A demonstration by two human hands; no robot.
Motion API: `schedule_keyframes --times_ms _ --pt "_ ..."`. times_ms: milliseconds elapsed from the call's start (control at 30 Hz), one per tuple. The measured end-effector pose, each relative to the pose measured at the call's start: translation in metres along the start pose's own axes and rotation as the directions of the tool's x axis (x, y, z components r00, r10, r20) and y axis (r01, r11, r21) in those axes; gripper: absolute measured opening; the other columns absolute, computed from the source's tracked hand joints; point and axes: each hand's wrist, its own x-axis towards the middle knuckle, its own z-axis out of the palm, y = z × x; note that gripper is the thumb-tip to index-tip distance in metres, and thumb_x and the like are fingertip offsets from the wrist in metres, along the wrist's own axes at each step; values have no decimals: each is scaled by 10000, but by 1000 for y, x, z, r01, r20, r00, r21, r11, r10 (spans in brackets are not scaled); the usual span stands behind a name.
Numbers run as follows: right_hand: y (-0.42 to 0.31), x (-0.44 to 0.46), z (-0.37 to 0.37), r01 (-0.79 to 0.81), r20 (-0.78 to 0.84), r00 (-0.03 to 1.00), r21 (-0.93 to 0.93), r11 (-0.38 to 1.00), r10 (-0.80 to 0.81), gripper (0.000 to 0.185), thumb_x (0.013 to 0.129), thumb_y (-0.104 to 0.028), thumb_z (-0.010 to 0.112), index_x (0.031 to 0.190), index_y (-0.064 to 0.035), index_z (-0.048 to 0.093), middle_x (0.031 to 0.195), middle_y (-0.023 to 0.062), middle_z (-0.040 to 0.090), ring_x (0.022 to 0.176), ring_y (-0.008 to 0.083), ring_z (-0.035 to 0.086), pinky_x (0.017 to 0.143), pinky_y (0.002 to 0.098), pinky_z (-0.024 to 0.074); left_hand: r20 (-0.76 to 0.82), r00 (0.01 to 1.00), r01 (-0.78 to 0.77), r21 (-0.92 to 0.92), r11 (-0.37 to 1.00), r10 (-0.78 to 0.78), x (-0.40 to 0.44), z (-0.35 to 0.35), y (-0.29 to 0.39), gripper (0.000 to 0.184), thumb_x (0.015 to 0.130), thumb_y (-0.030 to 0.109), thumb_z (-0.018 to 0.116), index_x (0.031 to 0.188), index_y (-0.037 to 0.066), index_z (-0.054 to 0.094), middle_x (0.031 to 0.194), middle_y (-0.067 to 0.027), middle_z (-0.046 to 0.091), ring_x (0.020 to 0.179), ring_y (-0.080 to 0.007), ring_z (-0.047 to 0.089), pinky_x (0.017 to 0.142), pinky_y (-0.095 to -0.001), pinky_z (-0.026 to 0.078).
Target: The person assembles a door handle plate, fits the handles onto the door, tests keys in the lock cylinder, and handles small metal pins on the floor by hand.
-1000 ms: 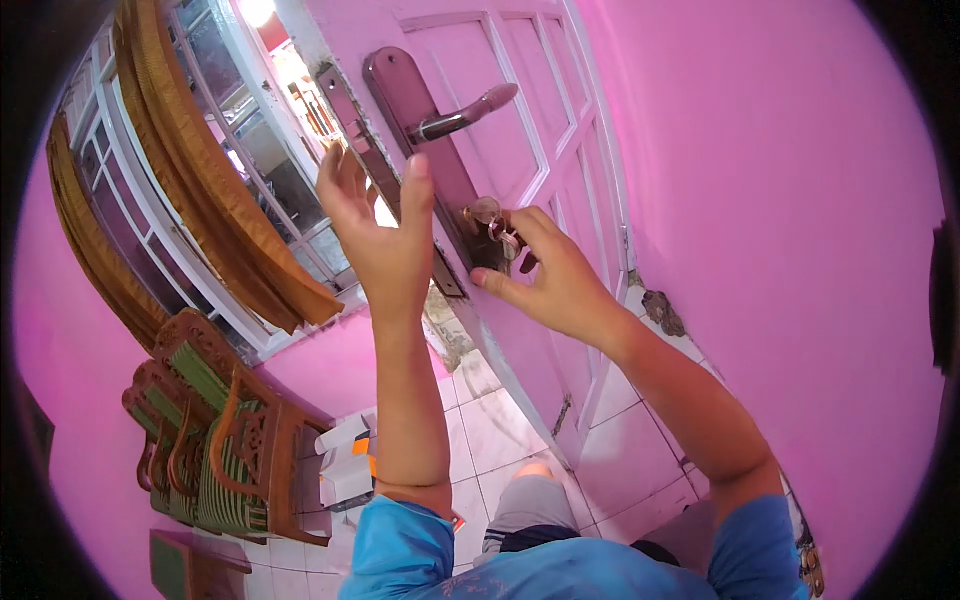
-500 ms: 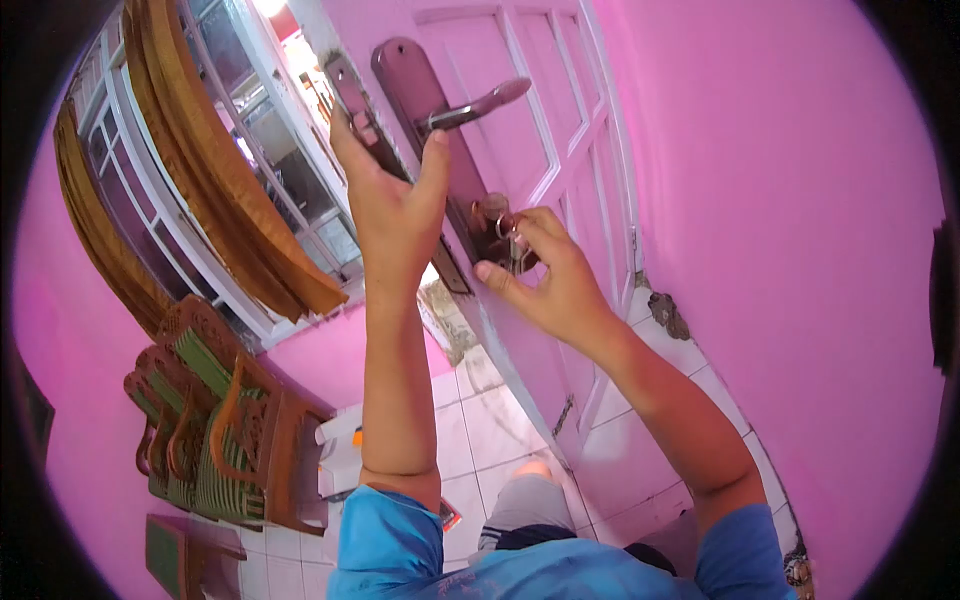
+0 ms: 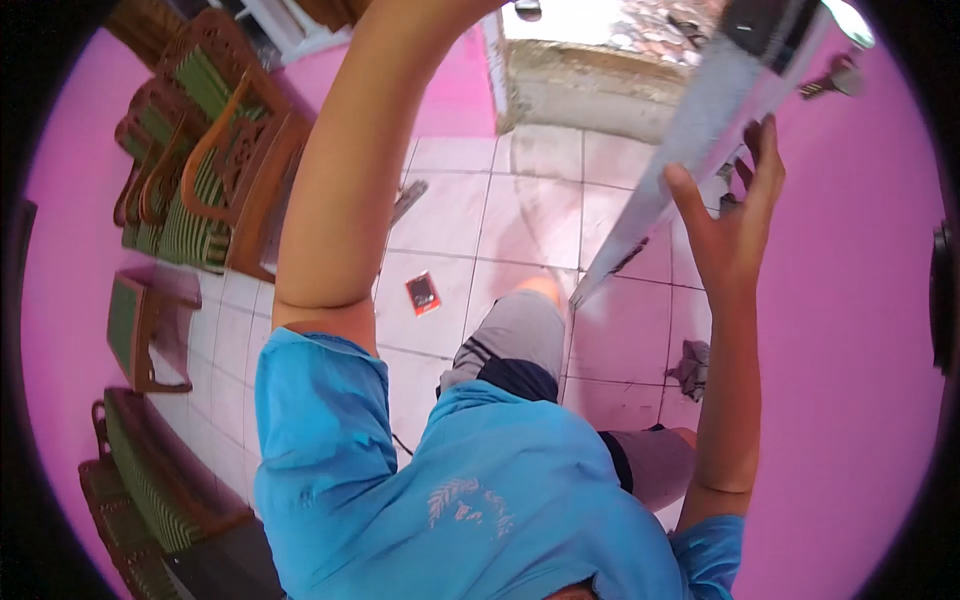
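Note:
The pink-white door (image 3: 668, 165) is seen nearly edge-on at the upper right, with a dark lock plate (image 3: 768, 35) on its edge. My right hand (image 3: 738, 215) is beside the door's edge, thumb and fingers apart, nothing held. Above it and to its right, keys (image 3: 835, 80) hang at the door's inner face. My left hand (image 3: 455, 15) reaches up past the top edge of the view; its fingers are cut off. Close to it, a small dark metallic piece (image 3: 527, 10) shows at the frame's top, too cropped to identify.
Carved wooden chairs (image 3: 245, 150) with green striped seats line the left side, near a small table (image 3: 140, 330). A red and black packet (image 3: 423, 293) lies on the tiled floor. A grey cloth (image 3: 690, 370) lies by the right wall. Beyond the concrete doorstep (image 3: 590, 105) is stony ground.
The door has swung and the doorway shows open. My right hand has let go of the keys; my left hand has moved up out of view. The view has tilted down.

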Motion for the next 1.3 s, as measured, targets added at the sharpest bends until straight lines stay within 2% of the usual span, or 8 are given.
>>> schedule_keyframes --times_ms 67,167,267,433,933,1033,1200,1300 --pt "0 -25 3 -105 43 993 -100 989 109 1091 741 -319 892 1538 39 238 1471 247 372 1377 363 377 1136 444 329 -69 983 -159 121 980 168 -56 -20 -43 911 872 481 729 1445 -109 339 1339 -349 527 1284 -419 519 1105 -412 393" --pt "9 -52 16 -145 82 984 -146 979 158 1116 746 -324 893 1532 75 209 1486 275 331 1374 395 364 1151 473 298 143 884 422 164 892 -445 -211 -49 -170 408 952 314 678 1189 -15 637 1070 -161 714 1026 -245 673 926 -354 497" --pt "-7 -58 36 -83 87 989 -372 924 124 1017 788 -295 873 1501 99 265 1411 301 399 1308 383 484 1090 450 453 114 720 581 440 684 -685 -436 -84 -229 314 976 281 592 1101 -2 643 899 -233 684 817 -389 678 659 -486 506" --pt "10 -65 55 -94 33 994 -265 960 106 919 801 -269 858 1443 111 321 1362 309 413 1280 405 435 1087 496 371 309 -91 764 631 132 -947 -714 -141 -79 270 905 259 617 1008 21 689 1018 -220 709 967 -390 678 883 -468 533" --pt "43 -75 74 -125 -21 992 -261 957 124 622 888 -87 754 1339 122 381 1294 267 497 1140 299 567 1006 408 510 -410 128 795 586 -154 -903 -774 -190 -207 348 837 272 707 965 -48 660 972 -256 664 969 -410 653 817 -487 524" --pt "65 -77 64 -101 -31 995 -230 968 97 516 931 -87 703 1321 121 436 1267 252 554 1108 286 596 992 406 522 -479 98 672 678 -297 -872 -764 -202 -244 432 843 338 703 1043 -41 650 1011 -239 659 1026 -395 647 871 -471 522" --pt "54 -80 53 -365 28 907 -450 815 421 440 1015 -214 608 1357 48 515 1326 190 564 1123 230 591 995 377 500 -513 -348 599 522 -607 -784 -815 -230 -309 562 857 457 661 1125 -37 647 1106 -251 685 997 -392 676 879 -470 534" --pt "64 -66 51 114 68 993 -312 943 -97 699 914 -108 734 1414 141 315 1350 311 491 1183 340 563 1008 433 505 -367 -264 619 644 -448 -892 -859 -254 -336 573 869 470 654 1137 -37 652 1134 -259 684 942 -402 694 825 -513 542"
